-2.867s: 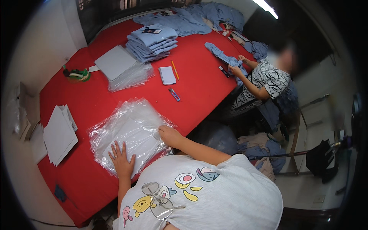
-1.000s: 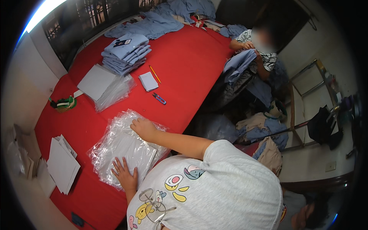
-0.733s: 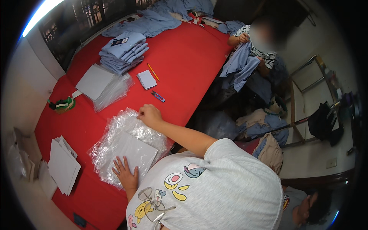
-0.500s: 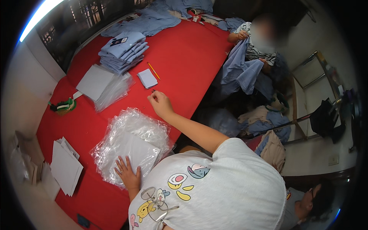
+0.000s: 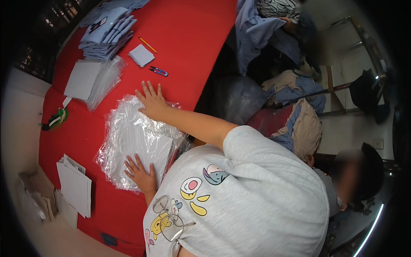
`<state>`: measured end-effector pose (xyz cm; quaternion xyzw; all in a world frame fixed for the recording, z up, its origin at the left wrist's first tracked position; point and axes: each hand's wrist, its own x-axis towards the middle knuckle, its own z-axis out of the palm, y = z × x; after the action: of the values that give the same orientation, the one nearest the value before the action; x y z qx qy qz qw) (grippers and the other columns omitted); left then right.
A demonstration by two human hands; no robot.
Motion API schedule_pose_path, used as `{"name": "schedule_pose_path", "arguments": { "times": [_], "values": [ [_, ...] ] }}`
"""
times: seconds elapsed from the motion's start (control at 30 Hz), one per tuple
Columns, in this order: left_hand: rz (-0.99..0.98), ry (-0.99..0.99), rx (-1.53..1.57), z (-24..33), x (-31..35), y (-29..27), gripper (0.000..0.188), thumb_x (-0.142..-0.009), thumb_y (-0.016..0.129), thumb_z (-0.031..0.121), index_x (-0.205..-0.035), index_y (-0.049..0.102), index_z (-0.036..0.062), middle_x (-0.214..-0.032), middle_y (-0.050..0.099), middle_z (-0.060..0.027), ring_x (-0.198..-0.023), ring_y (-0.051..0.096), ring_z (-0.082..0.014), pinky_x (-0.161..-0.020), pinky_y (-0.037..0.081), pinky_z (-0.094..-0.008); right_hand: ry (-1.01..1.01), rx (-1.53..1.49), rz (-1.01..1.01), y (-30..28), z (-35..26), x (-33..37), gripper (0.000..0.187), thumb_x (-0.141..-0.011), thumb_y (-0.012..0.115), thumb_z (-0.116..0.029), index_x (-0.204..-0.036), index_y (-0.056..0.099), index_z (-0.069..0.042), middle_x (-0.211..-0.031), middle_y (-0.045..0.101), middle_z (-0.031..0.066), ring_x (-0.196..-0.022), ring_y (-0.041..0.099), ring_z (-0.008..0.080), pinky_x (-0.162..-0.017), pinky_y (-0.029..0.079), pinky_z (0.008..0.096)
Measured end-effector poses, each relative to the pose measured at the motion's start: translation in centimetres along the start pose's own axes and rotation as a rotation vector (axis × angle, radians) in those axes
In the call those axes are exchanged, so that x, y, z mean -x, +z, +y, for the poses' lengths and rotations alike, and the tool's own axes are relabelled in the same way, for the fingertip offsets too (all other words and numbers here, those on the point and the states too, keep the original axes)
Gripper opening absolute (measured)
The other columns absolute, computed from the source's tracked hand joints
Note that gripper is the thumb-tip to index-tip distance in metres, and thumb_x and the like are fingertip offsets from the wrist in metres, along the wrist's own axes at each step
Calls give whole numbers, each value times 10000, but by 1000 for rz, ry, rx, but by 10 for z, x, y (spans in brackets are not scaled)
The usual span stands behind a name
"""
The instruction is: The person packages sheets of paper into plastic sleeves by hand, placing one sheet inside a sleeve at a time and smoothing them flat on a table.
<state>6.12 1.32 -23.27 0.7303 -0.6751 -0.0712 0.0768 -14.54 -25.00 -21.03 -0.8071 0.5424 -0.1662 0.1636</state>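
Note:
A stack of clear plastic bags point(image 5: 115, 141) lies on the red-covered table, with white sheet board point(image 5: 147, 150) showing through the film. My left hand point(image 5: 141, 173) rests on the near part of the stack, palm down and fingers spread. Over its far edge, my right hand point(image 5: 153, 102) is stretched out flat with fingers apart, holding nothing. Just beyond the right fingertips are blue thread snips point(image 5: 159, 71), a small notepad point(image 5: 141, 55) and a yellow pencil point(image 5: 148, 45).
Folded blue shirts point(image 5: 107, 34) are piled at the far left, near bagged white boards point(image 5: 83, 79). A green roll point(image 5: 55, 119) and loose white cards point(image 5: 75, 184) lie along the left side. At right, a co-worker holds a blue garment point(image 5: 257, 34); heaped clothes point(image 5: 299, 128) sit below.
My right hand has gone from closed fingers beside a small dark item to spread fingers over the bags. The snips now lie in plain view. The whole view has shifted.

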Motion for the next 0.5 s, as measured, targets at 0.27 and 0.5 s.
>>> {"name": "schedule_pose_path", "arguments": {
  "times": [0.27,0.5],
  "values": [
    [-4,81,-52,-17,-6,14,885,-992,598,536,-1734,304,155,-1824,152,-175,-1677,97,-430,-1301,37,-681,-633,-195,175,-7,-34,34,298,-919,620,-114,-1189,713,-30,-1253,648,161,-1190,619,325,-1011,528,453],
    [8,74,-113,-34,-4,30,885,-1020,519,644,-1740,293,181,-1822,159,-178,-1664,140,-453,-1288,93,-699,-513,-51,41,28,-6,89,158,-862,675,-148,-908,732,-7,-1015,646,121,-991,658,282,-814,582,382]
  ]
}}
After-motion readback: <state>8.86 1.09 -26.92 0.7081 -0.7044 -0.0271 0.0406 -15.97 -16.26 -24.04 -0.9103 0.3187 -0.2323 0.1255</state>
